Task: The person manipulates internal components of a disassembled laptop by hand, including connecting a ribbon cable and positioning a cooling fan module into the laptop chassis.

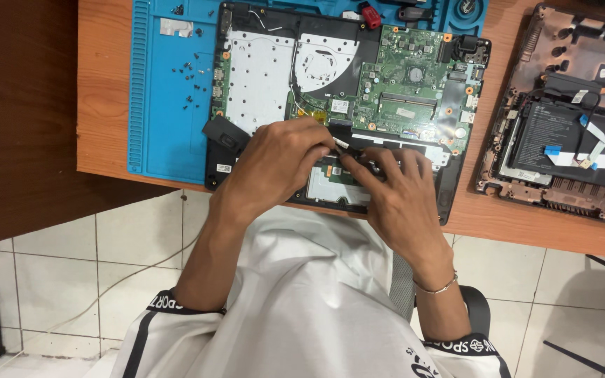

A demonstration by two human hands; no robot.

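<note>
An opened laptop base (267,63) lies on a blue repair mat (166,105), with its green circuit board (407,77), fan and silver plates exposed. My left hand (278,164) and my right hand (393,189) meet over the laptop's near edge. Together they pinch a small flat ribbon cable (341,143) with a pale tip between thumbs and fingers. The fingertips hide most of the cable and the part under it. A thin bracelet circles my right wrist.
Several small black screws (189,77) lie loose on the mat's left side. A second opened laptop shell (568,126) with blue-tabbed ribbon cables sits on the wooden desk (103,91) at the right. A red-tipped tool (371,15) rests at the mat's far edge. Tiled floor lies below.
</note>
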